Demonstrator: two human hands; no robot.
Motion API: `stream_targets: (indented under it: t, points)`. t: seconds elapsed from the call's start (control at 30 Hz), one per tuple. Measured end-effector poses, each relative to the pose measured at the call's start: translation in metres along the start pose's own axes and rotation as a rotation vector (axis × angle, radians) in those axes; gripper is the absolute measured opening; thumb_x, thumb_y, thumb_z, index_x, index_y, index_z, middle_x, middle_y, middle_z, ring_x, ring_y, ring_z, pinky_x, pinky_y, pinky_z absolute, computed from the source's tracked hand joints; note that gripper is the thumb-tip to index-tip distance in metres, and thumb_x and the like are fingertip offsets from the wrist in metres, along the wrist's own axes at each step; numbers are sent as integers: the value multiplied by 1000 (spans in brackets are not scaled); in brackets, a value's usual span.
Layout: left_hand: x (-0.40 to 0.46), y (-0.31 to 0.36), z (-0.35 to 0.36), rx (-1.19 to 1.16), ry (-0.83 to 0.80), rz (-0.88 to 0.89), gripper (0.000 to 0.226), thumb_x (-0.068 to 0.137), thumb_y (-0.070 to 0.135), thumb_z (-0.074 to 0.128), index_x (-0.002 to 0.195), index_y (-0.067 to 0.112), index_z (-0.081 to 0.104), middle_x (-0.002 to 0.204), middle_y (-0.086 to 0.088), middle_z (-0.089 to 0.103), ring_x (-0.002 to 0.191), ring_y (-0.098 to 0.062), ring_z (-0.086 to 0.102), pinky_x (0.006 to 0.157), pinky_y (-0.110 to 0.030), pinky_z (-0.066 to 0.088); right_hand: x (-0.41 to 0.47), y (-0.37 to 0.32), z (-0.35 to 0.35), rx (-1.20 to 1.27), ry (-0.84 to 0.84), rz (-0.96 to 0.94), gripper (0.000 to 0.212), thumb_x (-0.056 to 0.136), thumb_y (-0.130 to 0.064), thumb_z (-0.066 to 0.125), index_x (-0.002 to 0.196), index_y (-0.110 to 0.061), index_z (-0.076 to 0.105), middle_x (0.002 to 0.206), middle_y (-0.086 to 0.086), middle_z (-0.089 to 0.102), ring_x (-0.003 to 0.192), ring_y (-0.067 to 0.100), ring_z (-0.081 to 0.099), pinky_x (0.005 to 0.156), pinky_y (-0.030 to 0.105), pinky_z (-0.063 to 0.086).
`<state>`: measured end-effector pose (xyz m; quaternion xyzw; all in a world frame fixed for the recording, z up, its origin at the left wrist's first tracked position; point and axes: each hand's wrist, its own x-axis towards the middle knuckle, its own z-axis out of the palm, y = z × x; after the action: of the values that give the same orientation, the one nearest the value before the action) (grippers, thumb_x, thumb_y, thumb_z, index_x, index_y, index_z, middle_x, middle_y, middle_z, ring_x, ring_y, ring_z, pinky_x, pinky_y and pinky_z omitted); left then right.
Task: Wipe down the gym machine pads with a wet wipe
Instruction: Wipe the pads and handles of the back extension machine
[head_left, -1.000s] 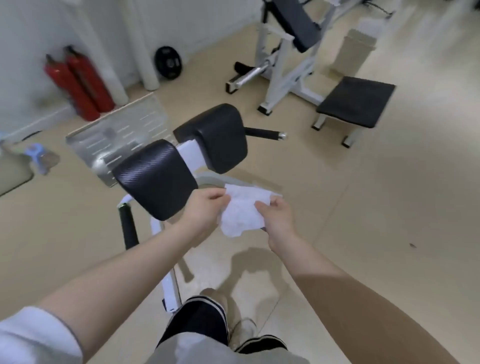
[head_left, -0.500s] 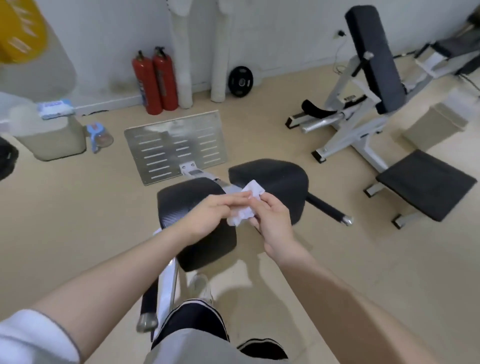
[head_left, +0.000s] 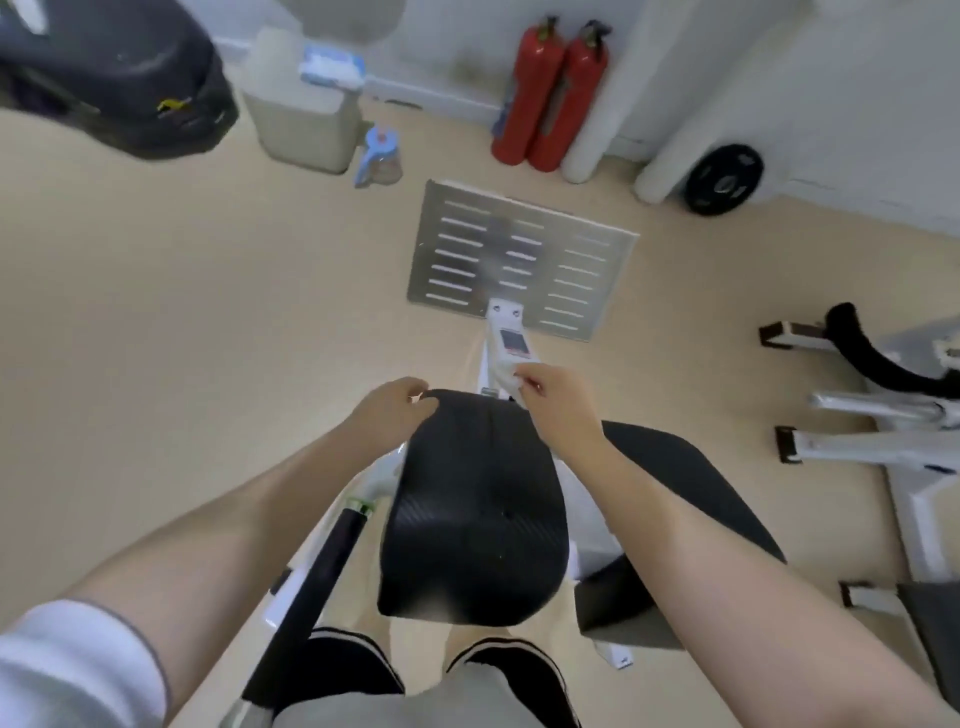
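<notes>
Hands at the far edge of the pad (head_left: 475, 519).
Right hand (head_left: 558, 405) pinched the wipe (head_left: 511, 376) just beyond the pad; left hand (head_left: 392, 410) curled, its grip unclear.

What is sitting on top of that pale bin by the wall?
A blue and white packet lies on the lid of the pale bin, probably wet wipes; it is too blurred to read. Whatever the bin holds is hidden by its lid.

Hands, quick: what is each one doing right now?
Left hand: fingers curled at the far edge of the near black pad; grip cannot be told.
Right hand: pinching the folded wet wipe.
</notes>
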<state>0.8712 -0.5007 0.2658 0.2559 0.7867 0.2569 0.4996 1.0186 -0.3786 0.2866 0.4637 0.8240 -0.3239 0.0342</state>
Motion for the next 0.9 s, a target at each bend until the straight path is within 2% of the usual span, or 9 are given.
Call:
stream_targets:
  t: [0.1,0.17,0.23,0.37,0.47,0.57,0.67,0.83,0.9]
  points:
    - [14,-16,10,-55,-72,-92,46,92,32,51,133,13,48,137,-2,49,125,-20,46,104,-30,32,36,6,21,-135,-126,-89,33,96,-13,42,122,-17,62,126,6,61,116,27,54,98,31,40]
    - [21,-27,17,-97,-112,-106,39,87,35,54,122,18,57,125,1,60,112,-17,55,100,-33,41,55,15,34,-213,-203,-103,34,96,-13,40,119,-19,63,126,9,61,115,30,53,98,37,42]
    - [26,-32,23,-142,-117,-109,30,84,30,57,112,19,61,109,2,65,100,-14,60,88,-27,48,71,27,46,-244,-257,-113,36,95,-11,38,118,-20,64,123,9,62,112,30,54,96,36,44]
    - [34,-38,29,-342,-102,-149,23,84,16,62,107,20,61,100,4,64,88,-5,61,58,-6,45,95,42,64,-239,-301,-113,33,94,-12,39,115,-17,65,117,9,64,107,29,55,88,31,42]
    - [33,-43,29,-444,-111,-151,28,85,14,64,111,24,59,107,10,63,95,-2,59,65,-8,46,101,31,76,-149,-376,-170,33,95,-10,39,117,-13,63,122,9,62,111,26,54,90,26,38]
    - [30,-45,30,-565,-117,-136,33,86,6,61,118,17,59,113,1,62,92,-4,61,63,-9,49,95,11,86,-66,-539,-337,36,94,-7,39,118,-16,64,122,4,63,114,20,54,88,20,35]
    - [31,-46,33,-630,-119,-140,37,86,2,60,122,12,57,115,-4,61,87,-6,63,62,-12,51,90,8,86,-107,-606,-457,38,92,-3,39,117,-16,65,116,8,66,107,23,56,87,27,41]
    - [32,-43,31,-575,-126,-141,33,87,8,61,117,18,57,111,4,63,90,0,61,62,-7,48,89,60,59,-288,-514,-312,40,91,-5,40,120,-20,63,114,13,65,106,31,57,91,38,45]
    - [32,-43,30,-555,-143,-138,35,87,9,62,121,15,57,114,2,63,94,-3,61,63,-7,49,80,87,44,-320,-474,-186,37,94,-9,40,121,-20,62,116,13,64,108,31,56,94,35,44]
